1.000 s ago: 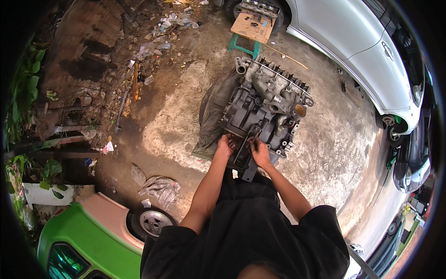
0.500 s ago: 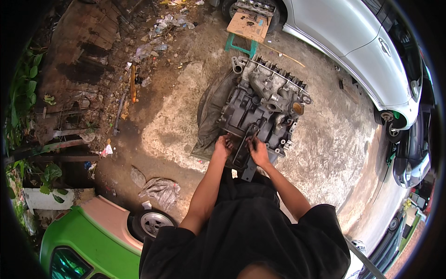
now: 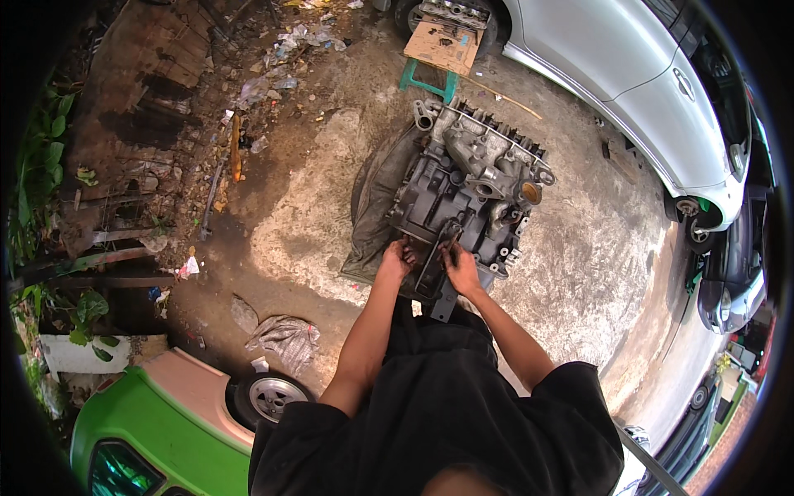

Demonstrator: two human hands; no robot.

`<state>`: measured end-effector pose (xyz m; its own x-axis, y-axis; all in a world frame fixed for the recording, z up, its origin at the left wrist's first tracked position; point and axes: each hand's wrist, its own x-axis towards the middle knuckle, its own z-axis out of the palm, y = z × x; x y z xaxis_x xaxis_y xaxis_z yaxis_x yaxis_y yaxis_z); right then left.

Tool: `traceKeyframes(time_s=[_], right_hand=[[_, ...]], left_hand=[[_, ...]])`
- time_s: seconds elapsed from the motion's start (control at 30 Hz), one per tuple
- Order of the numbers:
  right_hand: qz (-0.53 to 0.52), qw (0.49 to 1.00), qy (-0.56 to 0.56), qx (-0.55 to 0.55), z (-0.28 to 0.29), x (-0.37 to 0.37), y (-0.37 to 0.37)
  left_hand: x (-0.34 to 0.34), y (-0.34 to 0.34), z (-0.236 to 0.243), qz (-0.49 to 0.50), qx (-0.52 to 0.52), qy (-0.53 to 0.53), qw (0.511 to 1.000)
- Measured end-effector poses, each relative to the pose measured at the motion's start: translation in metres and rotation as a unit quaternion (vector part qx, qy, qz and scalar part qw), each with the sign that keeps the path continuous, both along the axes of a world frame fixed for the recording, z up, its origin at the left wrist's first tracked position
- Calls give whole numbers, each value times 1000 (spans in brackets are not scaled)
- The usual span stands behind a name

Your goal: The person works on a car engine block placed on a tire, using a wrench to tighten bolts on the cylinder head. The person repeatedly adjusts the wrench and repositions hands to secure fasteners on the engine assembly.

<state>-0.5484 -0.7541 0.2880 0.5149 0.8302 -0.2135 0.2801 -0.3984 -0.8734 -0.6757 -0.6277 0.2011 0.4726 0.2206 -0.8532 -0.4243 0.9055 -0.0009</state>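
Observation:
A greasy engine (image 3: 447,198) lies in front of me, with grey metal castings on its far side and dark metal on its near side. At its near left edge is my left hand (image 3: 399,257), fingers curled in; what they hold, if anything, is too small to make out. My right hand (image 3: 458,265) sits a little to the right, its thumb and fingers closed on the upper right side of a long dark metal piece (image 3: 431,273). This piece runs between both hands toward my lap. A flat grey plate with a hole (image 3: 442,311) juts out below it.
Under the engine's left side lies a dark cloth-like sheet (image 3: 368,223). Beyond it stands a green-legged stool (image 3: 442,48) bearing metal parts. A silver car (image 3: 612,74) is at the far right, a green car (image 3: 157,413) at the near left. Litter (image 3: 289,50) and a crumpled sack (image 3: 285,341) lie leftward.

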Motion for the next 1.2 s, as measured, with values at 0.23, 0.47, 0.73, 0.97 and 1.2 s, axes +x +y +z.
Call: traceKeyframes(time_s=[0.23, 0.47, 0.73, 0.97, 1.2], right_hand=[[-10, 999, 38, 9, 0, 0, -1], [-2, 1000, 13, -6, -2, 0, -2], [2, 1000, 22, -2, -1, 0, -1], [0, 1000, 22, -21, 10, 0, 1], [-7, 999, 33, -22, 8, -1, 1]], left_hand=[[-4, 0, -2, 39, -57, 21, 997], [-4, -6, -6, 27, 8, 1, 1000], [7, -8, -1, 7, 78, 101, 992], [17, -9, 4, -39, 124, 176, 976], [17, -9, -7, -29, 119, 160, 979]])
